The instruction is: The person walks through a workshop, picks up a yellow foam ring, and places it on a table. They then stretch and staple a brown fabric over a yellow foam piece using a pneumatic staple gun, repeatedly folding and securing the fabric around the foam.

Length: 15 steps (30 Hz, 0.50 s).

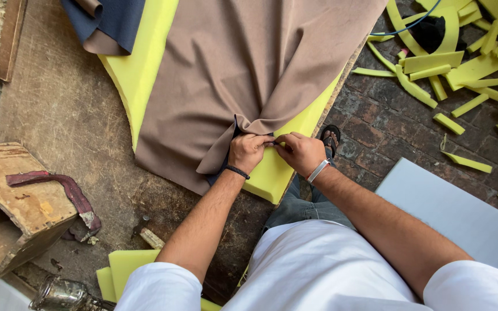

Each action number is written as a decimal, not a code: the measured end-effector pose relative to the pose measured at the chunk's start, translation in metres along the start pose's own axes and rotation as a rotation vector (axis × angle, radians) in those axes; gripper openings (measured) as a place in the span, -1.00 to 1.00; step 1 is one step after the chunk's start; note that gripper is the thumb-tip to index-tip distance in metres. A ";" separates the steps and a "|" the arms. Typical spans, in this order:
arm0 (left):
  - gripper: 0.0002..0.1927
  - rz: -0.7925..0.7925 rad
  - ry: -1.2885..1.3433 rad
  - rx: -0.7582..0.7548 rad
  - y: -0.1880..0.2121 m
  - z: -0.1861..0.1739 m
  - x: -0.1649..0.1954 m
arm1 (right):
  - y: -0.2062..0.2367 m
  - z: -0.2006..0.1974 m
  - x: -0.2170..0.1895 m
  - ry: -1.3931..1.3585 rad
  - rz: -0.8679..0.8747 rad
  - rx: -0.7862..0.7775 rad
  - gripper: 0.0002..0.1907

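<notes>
**A:** Worn wooden bench, brick floor to your right littered with yellow foam offcuts. A white sheet lies on the floor near your right leg. Looks like an upholstery corner.

**B:** Agreed. The yellow foam slab sits on the bench with its near corner overhanging toward you, so you can get both hands around that corner.

**A:** The brown fabric is draped over the foam. The folds all radiate from one point at the near corner, so you're gathering the slack there.

**B:** Your left hand is clenched on the bunched fabric, knuckles up, pinning the gather against the foam edge. The fist keeps tension on the pleats.

**A:** Your right hand meets it from the other side, fingertips pinched on the same gather. Can't tell if it's holding anything besides cloth.

**B:** A dark blue layer shows at the far end of the slab, folded back out of the way.

**A:** A wooden crate stands left of you with a dark red strap across it, well apart from both hands. More foam pieces lie by your left elbow.
</notes>
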<state>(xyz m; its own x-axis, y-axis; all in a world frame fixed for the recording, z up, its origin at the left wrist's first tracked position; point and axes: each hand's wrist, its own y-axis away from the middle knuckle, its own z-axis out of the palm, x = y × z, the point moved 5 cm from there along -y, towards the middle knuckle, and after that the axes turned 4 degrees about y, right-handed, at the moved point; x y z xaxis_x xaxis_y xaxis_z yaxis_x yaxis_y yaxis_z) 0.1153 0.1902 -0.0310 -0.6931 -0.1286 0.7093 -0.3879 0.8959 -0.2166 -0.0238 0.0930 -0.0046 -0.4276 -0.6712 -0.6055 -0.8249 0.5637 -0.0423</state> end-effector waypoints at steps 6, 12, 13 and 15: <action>-0.86 0.003 0.038 -0.073 -0.004 -0.007 0.009 | -0.002 0.001 0.000 0.044 -0.049 0.016 -0.83; -0.81 0.083 0.049 -0.087 -0.004 -0.008 0.015 | 0.001 0.001 0.000 0.046 -0.094 0.026 -0.83; -0.82 0.068 0.042 -0.096 -0.005 -0.006 0.013 | 0.000 0.001 0.000 0.044 -0.105 0.036 -0.84; -0.83 0.040 0.028 -0.117 -0.006 -0.002 0.008 | -0.002 0.005 0.003 0.078 -0.045 -0.036 -0.82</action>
<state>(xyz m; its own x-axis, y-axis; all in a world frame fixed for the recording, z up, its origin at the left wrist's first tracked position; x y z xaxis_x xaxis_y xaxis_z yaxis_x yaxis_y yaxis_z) 0.1130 0.1850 -0.0225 -0.6886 -0.0816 0.7206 -0.2860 0.9436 -0.1665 -0.0216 0.0928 -0.0102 -0.4161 -0.7318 -0.5397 -0.8561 0.5153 -0.0387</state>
